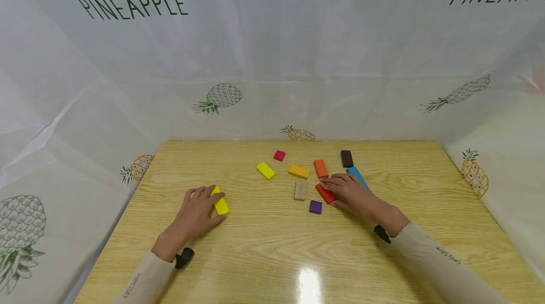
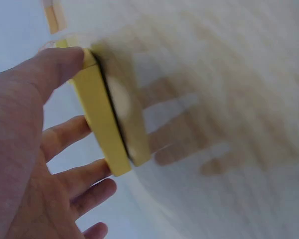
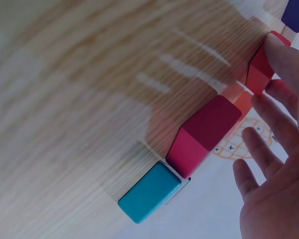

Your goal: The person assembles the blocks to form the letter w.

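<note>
Pineapple-print cloth (image 1: 264,53): backdrop. Wood-grain table (image 1: 255,256): 1. L hand (image 1: 196,213): pinches yellow rect. block (image 1: 221,206), table's L side. R hand (image 1: 356,197): pinches red rect. block (image 1: 325,193), R of ctr. Blue rect. block (image 1: 357,176): partly hidden by R hand. Purple sq. block (image 1: 315,207): nr. red one. Crimson sq. block (image 1: 279,156): nr. far edge.

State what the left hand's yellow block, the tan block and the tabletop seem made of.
Yellow block: perhaps painted wood or plastic, smooth; even colour, crisp edges.
Tan block: probably wood, apparently unpainted; natural pale-brown colour.
Tabletop: wood or wood-look laminate, glossy; grain lines, bright glare.
</note>
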`<state>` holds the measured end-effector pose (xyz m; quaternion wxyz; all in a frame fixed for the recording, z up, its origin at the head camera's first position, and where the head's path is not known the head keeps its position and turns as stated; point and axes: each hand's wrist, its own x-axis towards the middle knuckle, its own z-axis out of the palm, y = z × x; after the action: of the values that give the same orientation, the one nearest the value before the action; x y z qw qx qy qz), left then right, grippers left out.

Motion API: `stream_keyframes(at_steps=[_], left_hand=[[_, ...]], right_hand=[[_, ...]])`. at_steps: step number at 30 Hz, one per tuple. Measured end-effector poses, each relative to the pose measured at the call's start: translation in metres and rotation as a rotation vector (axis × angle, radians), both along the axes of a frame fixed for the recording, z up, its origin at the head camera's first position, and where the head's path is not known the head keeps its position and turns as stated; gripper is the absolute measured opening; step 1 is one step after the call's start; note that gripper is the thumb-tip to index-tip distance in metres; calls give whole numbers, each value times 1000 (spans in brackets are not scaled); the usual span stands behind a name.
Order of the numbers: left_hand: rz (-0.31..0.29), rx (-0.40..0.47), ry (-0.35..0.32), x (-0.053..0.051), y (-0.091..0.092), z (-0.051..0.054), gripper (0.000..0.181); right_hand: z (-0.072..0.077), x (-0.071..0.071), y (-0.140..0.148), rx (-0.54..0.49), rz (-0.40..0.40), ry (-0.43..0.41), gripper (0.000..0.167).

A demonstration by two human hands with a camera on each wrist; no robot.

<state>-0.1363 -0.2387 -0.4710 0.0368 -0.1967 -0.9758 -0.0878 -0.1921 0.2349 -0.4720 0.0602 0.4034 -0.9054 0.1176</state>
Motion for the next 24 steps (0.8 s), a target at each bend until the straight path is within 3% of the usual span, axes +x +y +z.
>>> stream_keyframes(at_steps=[6,15,24], left_hand=[[-23,26,-5,0,-3,1,59],[-33,66,-7,4,-1,2,54],[-31,66,-2,7,-1,2,54]], right_hand=[[1,-2,-1,23,11,16,60],[3,-8,-3,-27,20,9,59],[24,-11,-23,-87,38,38,56]])
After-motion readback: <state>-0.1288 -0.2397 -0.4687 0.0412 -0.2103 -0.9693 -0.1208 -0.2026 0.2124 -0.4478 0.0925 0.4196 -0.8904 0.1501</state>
